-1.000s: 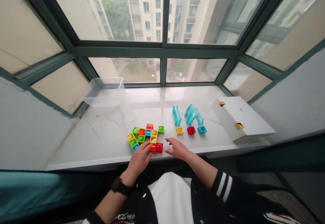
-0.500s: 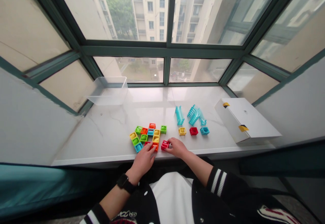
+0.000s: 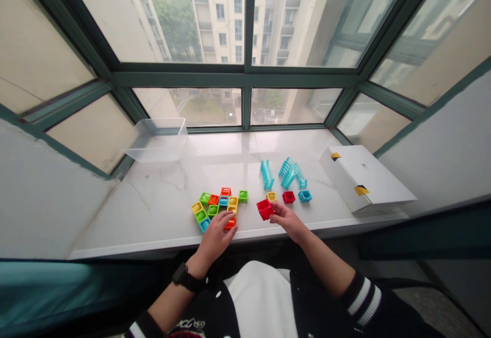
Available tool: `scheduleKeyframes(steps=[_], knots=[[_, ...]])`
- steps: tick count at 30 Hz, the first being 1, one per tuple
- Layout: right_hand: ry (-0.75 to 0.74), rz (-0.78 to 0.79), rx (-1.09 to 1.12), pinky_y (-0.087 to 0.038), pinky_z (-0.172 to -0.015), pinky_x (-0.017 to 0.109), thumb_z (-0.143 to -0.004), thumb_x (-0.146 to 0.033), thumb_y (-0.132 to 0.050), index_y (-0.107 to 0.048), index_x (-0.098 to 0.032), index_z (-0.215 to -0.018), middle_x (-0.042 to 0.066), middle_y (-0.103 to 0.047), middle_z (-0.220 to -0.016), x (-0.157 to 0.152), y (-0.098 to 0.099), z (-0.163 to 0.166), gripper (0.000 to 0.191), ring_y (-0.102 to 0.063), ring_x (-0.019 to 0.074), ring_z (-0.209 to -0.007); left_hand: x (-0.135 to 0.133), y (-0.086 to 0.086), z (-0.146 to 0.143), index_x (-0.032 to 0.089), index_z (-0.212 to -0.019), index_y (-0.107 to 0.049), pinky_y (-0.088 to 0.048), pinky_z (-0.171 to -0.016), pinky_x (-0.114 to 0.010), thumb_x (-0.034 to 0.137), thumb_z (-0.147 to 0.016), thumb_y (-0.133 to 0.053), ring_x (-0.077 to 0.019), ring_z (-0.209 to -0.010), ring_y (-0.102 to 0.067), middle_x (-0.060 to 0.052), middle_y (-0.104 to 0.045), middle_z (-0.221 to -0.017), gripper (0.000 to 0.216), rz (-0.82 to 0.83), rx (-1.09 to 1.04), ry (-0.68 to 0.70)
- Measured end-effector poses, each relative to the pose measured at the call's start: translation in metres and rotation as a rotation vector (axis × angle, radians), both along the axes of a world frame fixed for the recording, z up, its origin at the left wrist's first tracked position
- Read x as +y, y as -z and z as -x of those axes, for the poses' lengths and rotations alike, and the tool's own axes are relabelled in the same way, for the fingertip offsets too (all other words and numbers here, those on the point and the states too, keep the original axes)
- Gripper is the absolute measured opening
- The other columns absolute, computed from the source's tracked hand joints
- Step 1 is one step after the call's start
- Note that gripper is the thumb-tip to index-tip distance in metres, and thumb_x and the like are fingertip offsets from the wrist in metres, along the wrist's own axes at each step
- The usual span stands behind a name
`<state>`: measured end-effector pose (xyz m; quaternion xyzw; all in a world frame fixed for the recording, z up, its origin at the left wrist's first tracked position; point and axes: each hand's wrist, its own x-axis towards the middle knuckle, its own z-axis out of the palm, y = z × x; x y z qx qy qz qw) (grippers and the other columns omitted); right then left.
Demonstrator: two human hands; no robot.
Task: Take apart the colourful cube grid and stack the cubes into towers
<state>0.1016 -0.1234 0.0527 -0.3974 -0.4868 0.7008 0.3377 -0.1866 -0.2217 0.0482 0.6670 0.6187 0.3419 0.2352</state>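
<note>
A red toy block (image 3: 264, 209) is pinched between the thumb and fingers of my right hand (image 3: 288, 220), lifted in front of a yellow block (image 3: 271, 196). My left hand (image 3: 215, 235) lies with fingers apart over the near side of a cluster of coloured blocks. Its fingertips are at an orange block (image 3: 230, 223) and partly cover it. Green (image 3: 213, 209), blue (image 3: 204, 224) and yellow (image 3: 232, 201) blocks in the cluster lie close together. A single green block (image 3: 243, 196) sits just right of them.
A red block (image 3: 289, 197) and a blue block (image 3: 305, 196) stand at right, with several translucent blue track pieces (image 3: 287, 172) behind. A clear plastic bin (image 3: 157, 149) stands at back left, a white box (image 3: 368, 177) at right. The white sill (image 3: 161, 200) ends at its front edge.
My right hand has picked up the red block from beside the cluster and moved it right and upward. My left hand stays over the cluster. The view has shifted slightly.
</note>
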Motion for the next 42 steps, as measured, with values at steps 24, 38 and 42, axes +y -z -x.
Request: scheduleKeyframes(steps=[24,38,42], knots=[[-0.178,-0.242,0.025,-0.059,-0.098,0.044,-0.081,-0.04,-0.089,-0.053,-0.035,-0.147,0.009,-0.059,-0.147,-0.027,-0.021,0.034,0.075,-0.063,0.0276,-0.126,0.014,-0.052,-0.046,0.027,-0.127,-0.064,-0.059,-0.101,-0.041,0.026,-0.091,-0.074,-0.0236,-0.113,-0.069,-0.008,-0.069,-0.124,0.038,-0.126,-0.252,0.056],[0.063,-0.291,-0.108,-0.061,-0.088,0.041,-0.082,-0.044,-0.084,-0.058,-0.029,-0.138,0.008,-0.068,-0.13,-0.026,-0.014,0.042,0.063,-0.071,0.0263,-0.108,0.024,-0.041,-0.063,0.031,-0.143,-0.056,-0.062,-0.095,-0.041,0.02,-0.093,-0.067,-0.0228,-0.113,-0.068,-0.009,-0.064,-0.135,0.052,-0.16,-0.221,0.077],[0.102,-0.216,-0.093,-0.06,-0.092,0.043,-0.083,-0.047,-0.082,-0.057,-0.026,-0.138,0.008,-0.072,-0.124,-0.018,-0.006,0.033,0.064,-0.072,0.0268,-0.107,0.025,-0.036,-0.051,0.031,-0.147,-0.053,-0.059,-0.103,-0.044,0.027,-0.095,-0.068,-0.023,-0.114,-0.069,-0.009,-0.063,-0.139,0.054,-0.158,-0.128,0.077]])
